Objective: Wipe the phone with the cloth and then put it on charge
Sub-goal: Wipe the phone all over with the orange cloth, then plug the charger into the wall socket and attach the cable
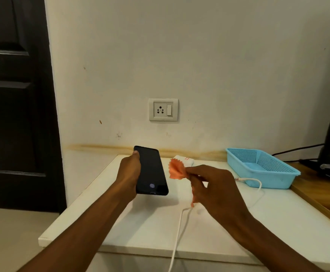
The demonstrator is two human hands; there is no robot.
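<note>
Your left hand (129, 171) has its fingers clamped on the phone (151, 170), held above the tabletop (140, 222). Just right of the phone, your right hand (213, 185) pinches the orange cloth (177, 170) between its fingers.

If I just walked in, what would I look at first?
Probably the black phone, held up over the white table in the left hand, and the bright orange cloth pinched in the right hand beside it. Next, the blue plastic basket on the table's right side and the white wall socket above, with nothing plugged in.
</note>
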